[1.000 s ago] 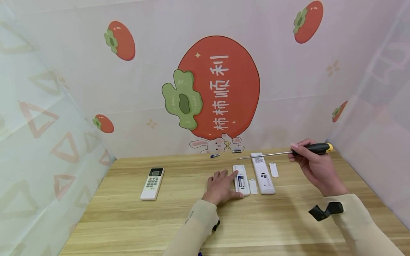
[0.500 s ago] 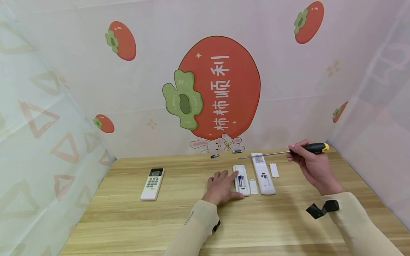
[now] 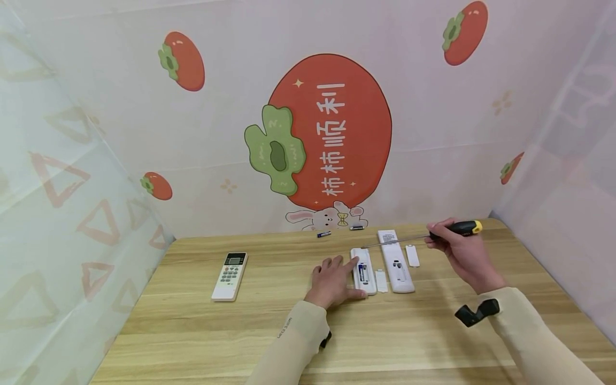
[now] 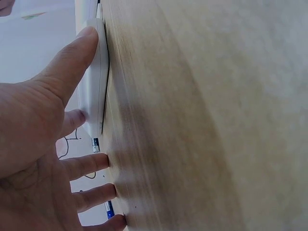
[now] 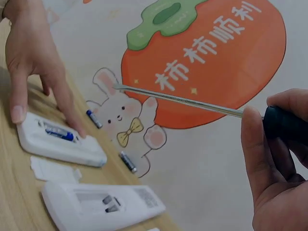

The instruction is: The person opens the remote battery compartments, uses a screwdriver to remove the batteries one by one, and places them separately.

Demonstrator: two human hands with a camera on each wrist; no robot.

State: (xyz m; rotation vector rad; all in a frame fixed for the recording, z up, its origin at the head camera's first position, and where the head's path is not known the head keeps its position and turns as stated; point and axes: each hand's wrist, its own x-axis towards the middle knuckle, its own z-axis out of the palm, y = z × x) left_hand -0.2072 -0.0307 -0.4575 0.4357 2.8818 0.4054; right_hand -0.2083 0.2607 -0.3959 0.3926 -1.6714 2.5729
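A white remote control (image 3: 364, 256) lies back up, its battery compartment uncovered. A blue-and-silver battery (image 5: 59, 133) sits inside the compartment. My left hand (image 3: 329, 283) steadies this remote, the thumb at its near end and the index finger on its left side. In the left wrist view the thumb (image 4: 72, 60) is straight, and the other fingertips touch the table. My right hand (image 3: 462, 254) grips a long screwdriver (image 5: 187, 102) by its black and yellow handle. The shaft points left, its tip overlapping the remote's far end in the head view and standing above it in the right wrist view.
Beside the remote lies a white battery cover (image 3: 380, 280). A longer white remote (image 3: 391, 251) with an open compartment lies right of that, then another cover (image 3: 412, 255). Two batteries, one blue-tipped (image 3: 324, 233), lie near the back wall. Another remote (image 3: 230, 277) lies face up at left.
My right hand has moved left and slightly down with the screwdriver, bringing its tip lower, from behind the remote to its far end. My left hand stays on the remote.
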